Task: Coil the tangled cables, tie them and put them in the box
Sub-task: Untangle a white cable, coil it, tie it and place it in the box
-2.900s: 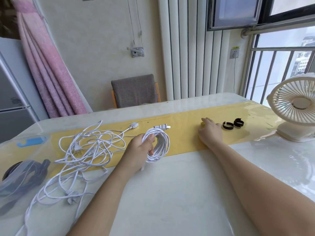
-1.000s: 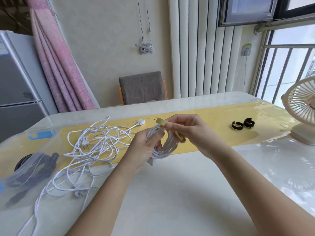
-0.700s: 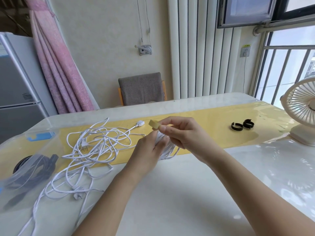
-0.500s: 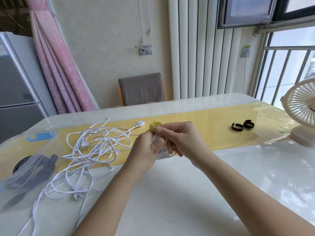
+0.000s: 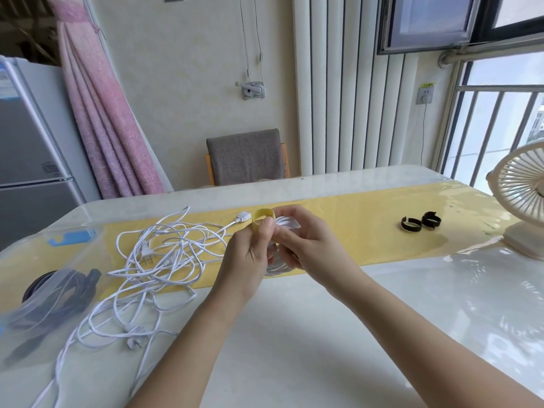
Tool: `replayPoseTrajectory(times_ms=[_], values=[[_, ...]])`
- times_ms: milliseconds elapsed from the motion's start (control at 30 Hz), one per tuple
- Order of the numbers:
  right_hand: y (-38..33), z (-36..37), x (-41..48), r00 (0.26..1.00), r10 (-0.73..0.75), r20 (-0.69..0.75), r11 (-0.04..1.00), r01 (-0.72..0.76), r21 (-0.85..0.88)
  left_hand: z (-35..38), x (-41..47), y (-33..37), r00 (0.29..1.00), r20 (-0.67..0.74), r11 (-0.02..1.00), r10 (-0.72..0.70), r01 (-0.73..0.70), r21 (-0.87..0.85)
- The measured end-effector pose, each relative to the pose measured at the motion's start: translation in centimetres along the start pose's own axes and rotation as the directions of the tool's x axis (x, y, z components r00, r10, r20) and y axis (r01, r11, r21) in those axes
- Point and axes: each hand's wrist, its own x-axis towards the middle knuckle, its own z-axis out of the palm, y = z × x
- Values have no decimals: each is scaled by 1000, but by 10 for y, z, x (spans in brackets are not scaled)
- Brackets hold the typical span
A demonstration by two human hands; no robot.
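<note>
Above the runner point(image 5: 353, 231), in the head view, a coil point(image 5: 287, 228) of white cable is held between both hands. A yellow strap point(image 5: 264, 215) is pinched under the thumb of the left hand point(image 5: 250, 257) and stands as an open loop at the top of the coil. The coil's right side is gripped by the curled fingers of the right hand point(image 5: 312, 248).

The step in hand is judged to be the tying. It would be done well if the strap were drawn snug round all the turns at once. The coil should be kept squeezed so that no turn slips out, and the free end pressed down along its length before either grip is eased. A slack loop would likely let the coil spring apart.

To the left a tangle point(image 5: 164, 254) of white cable lies on the table point(image 5: 294, 334), and at the left edge a clear box point(image 5: 35, 313) with black cable inside. Two black ties point(image 5: 410, 224) lie near a fan point(image 5: 524, 201).

Writing is seen on a fridge label point(image 5: 50, 167) and on a sticker point(image 5: 427, 84) above a socket point(image 5: 425, 96), but none can be read.
</note>
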Motion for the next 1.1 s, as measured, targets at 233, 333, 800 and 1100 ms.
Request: replayPoseTrajectory(times_ms=[233,333,800,1100], values=[[-1,-3,1,996,79,34,991,-82,103,1,-2,8,997,-68,998,-33,30,-47],[-6,-8,1,991,114,71,993,-112,-39,-2,0,7,980,-195,998,-46,53,30],[-20,-30,-4,984,134,119,842,-49,-538,-12,3,-8,998,-31,982,55,-49,182],[-13,-23,-2,978,-162,133,581,203,-788,-10,0,-3,998,26,984,51,-55,167]])
